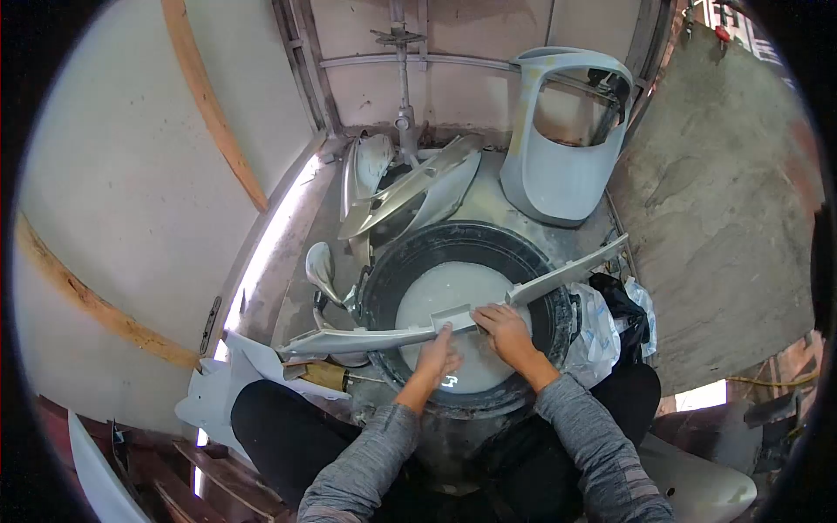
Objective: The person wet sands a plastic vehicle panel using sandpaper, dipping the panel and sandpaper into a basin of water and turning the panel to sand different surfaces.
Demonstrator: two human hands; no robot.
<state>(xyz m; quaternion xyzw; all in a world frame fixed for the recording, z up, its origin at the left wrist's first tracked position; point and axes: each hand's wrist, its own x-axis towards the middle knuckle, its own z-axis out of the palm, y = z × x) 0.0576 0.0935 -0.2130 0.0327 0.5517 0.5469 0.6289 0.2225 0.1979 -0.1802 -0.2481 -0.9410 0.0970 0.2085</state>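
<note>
A long, narrow grey plastic panel (375, 340) with a raised block near its middle lies across a round black tub (453, 234). Cloudy whitish water (458, 288) stands in the tub below it. My left hand (436, 359) grips the panel by its middle, thumb on top near the block. Just to the right, my right hand (508, 336) is closed over the panel with bent fingers pressed on its surface. Whether anything thin lies under those right fingertips is hidden.
Glossy body panels (414, 187) are piled behind the tub. A large grey plastic shell (558, 174) stands at back right. Plastic bags (597, 327) sit right of the tub; a mirror-like part (321, 266) is at its left. A grey board (724, 200) leans on the right.
</note>
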